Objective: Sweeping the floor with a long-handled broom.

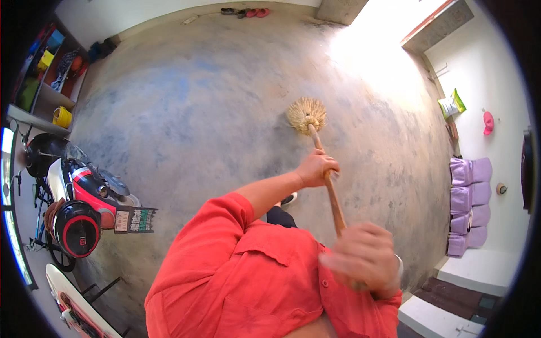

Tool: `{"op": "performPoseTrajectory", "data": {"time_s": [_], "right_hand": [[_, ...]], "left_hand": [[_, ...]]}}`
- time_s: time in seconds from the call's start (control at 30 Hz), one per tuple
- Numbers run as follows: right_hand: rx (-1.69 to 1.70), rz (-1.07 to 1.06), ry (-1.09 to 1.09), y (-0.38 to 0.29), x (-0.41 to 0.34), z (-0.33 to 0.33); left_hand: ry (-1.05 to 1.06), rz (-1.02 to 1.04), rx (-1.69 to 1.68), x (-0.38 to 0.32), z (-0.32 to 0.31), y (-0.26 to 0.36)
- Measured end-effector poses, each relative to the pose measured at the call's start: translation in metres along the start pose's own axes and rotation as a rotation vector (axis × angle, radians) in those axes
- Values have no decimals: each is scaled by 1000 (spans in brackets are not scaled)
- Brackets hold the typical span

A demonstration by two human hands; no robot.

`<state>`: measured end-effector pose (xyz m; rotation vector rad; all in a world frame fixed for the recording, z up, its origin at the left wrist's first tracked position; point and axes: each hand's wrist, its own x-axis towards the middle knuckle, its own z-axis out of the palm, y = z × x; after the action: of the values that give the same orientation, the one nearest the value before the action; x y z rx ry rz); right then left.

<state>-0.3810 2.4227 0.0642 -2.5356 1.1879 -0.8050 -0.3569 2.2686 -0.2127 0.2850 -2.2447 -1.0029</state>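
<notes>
A straw broom with a wooden handle slants across the view, its round bristle head (307, 115) down at the bare concrete floor (236, 114). Around the lower part of the handle (334, 203) my left hand (318, 168) is closed, the arm stretched forward. My right hand (363, 257) grips near the handle's upper end, close to my chest. It is blurred, and its fingers cover that part of the handle. A red shirt sleeve covers each upper arm, and a pale band shows at my right wrist. One of my shoes (290, 198) shows beneath the left forearm.
An electric scooter (91, 190) stands on the left, near shelves (53, 99) holding a yellow bucket (62, 117). A table (80, 304) is at lower left. Along the right wall is a lilac-covered sofa (469, 207). Several shoes (245, 13) lie by the far wall, left of the bright doorway (380, 29).
</notes>
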Motion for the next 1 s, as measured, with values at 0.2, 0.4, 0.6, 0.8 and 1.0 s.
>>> {"op": "performPoseTrajectory", "data": {"time_s": [0.2, 0.4, 0.6, 0.8, 1.0], "right_hand": [[528, -576, 482, -2, -18, -78], [412, -23, 420, 120, -19, -66], [962, 468, 291, 228, -17, -56], [785, 256, 292, 253, -29, -139], [407, 177, 197, 235, 15, -140]], "left_hand": [[103, 252, 48, 26, -20, 70], [112, -135, 64, -12, -43, 1], [31, -533, 44, -21, -15, -71], [-56, -318, -40, 87, 27, -89], [37, -130, -161, 172, 49, -125]]}}
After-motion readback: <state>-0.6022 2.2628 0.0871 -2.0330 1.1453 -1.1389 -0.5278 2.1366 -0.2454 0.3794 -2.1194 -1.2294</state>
